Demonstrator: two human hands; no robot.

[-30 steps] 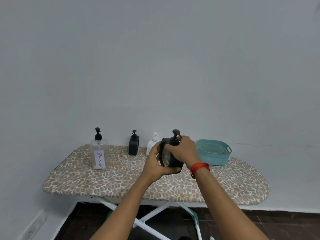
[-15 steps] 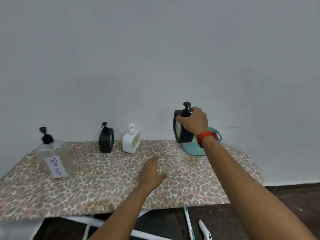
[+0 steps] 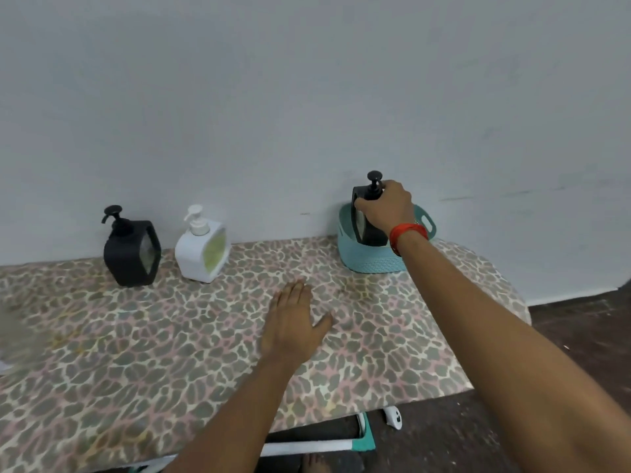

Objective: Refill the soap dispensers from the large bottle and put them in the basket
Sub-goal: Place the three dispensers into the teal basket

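Note:
My right hand (image 3: 387, 206) grips the top of a black soap dispenser (image 3: 362, 220), which stands upright inside the teal basket (image 3: 368, 259) at the back right of the board. Its pump head sticks up above my fingers. My left hand (image 3: 293, 327) lies flat, fingers straight, on the leopard-print ironing board (image 3: 136, 353) near the middle. A second black dispenser (image 3: 132, 249) and a white dispenser (image 3: 202, 247) with a yellow-green window stand side by side at the back left. The large bottle shows only as a blurred shape (image 3: 13, 336) at the left edge.
A pale wall runs right behind the board. The board's rounded end lies right of the basket, with dark floor beyond. White and teal board legs (image 3: 362, 438) show below the front edge.
My right hand has carried the black dispenser to the right and lowered it into the basket. My left hand let go of it and came down flat on the board.

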